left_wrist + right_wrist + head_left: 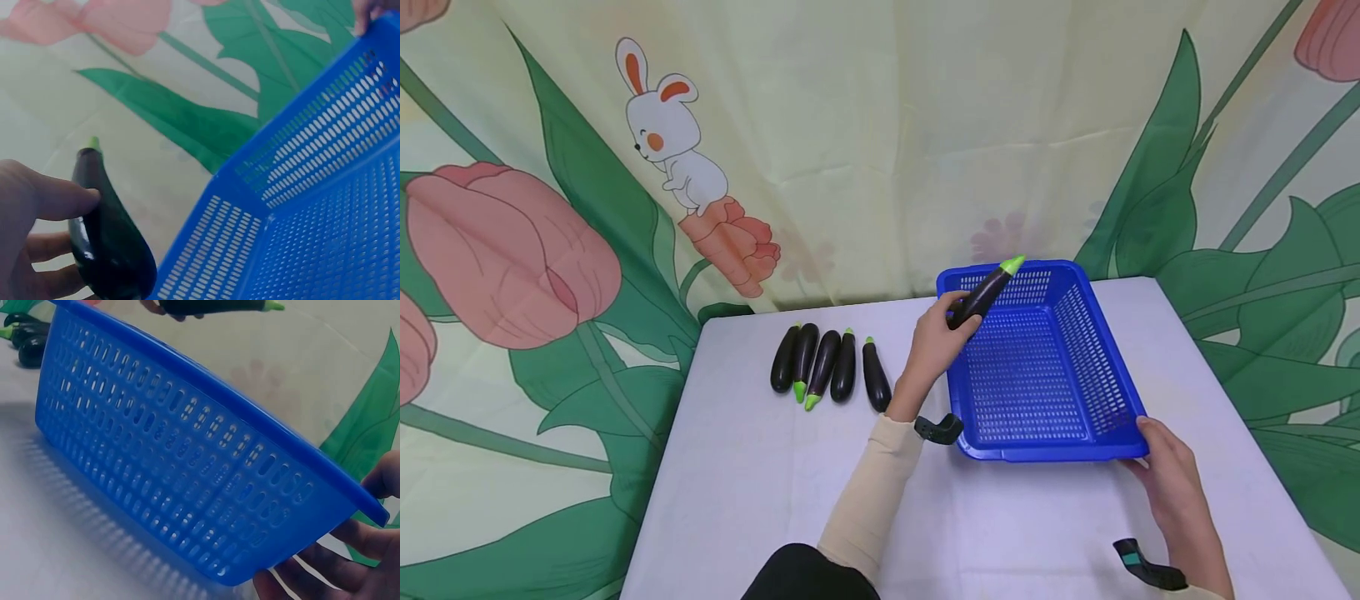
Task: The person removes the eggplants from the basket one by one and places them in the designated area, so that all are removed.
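My left hand point(936, 346) grips a dark purple eggplant point(981, 298) with a bright green stem, holding it over the left side of a blue plastic basket point(1030, 454). In the left wrist view, thumb and fingers wrap the eggplant point(112, 244) beside the basket's rim. At the basket's near right corner, my right hand point(1172, 475) pinches the rim, thumb on top and fingers underneath. The right wrist view shows the basket point(187, 456) tilted, its right end held up by that hand point(350, 556). Nothing lies inside the basket.
Several eggplants point(823, 367) lie in a row on the white-covered table point(760, 500), left of the basket, with a single eggplant point(874, 375) a little apart near my left wrist. Behind the table hangs a printed curtain point(865, 167) with flowers and a rabbit.
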Demonstrator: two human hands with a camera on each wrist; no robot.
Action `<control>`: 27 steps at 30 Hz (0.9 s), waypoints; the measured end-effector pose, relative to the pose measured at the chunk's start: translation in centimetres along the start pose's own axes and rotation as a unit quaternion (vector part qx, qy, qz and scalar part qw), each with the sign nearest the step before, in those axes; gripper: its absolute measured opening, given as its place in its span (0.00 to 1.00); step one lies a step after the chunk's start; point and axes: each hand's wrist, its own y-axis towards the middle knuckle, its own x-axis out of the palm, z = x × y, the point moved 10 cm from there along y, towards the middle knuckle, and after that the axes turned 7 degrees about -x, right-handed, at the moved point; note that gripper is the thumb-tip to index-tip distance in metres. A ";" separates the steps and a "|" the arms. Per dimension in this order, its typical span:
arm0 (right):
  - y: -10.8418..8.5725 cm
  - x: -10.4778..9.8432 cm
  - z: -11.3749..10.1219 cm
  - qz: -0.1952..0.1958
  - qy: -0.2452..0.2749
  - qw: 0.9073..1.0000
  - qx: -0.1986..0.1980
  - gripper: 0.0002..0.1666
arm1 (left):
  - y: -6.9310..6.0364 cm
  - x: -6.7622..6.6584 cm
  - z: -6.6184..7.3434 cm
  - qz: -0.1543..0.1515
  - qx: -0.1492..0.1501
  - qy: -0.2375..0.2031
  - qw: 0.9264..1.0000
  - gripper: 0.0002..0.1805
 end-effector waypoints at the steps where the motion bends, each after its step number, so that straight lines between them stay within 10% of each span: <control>1: 0.0 0.0 0.0 -0.001 0.001 1.000 -0.002 0.50 | 0.0 -0.5 -0.5 0.002 -0.009 -0.020 1.000 0.26; 10: 0.1 0.0 0.0 0.000 -0.002 1.000 -0.001 0.49 | -0.7 -4.4 -3.6 -0.009 -0.093 -0.185 0.978 0.25; 27: 0.2 0.0 0.2 -0.005 0.006 1.000 -0.006 0.49 | -1.9 -9.6 -8.0 -0.070 -0.174 -0.232 0.955 0.25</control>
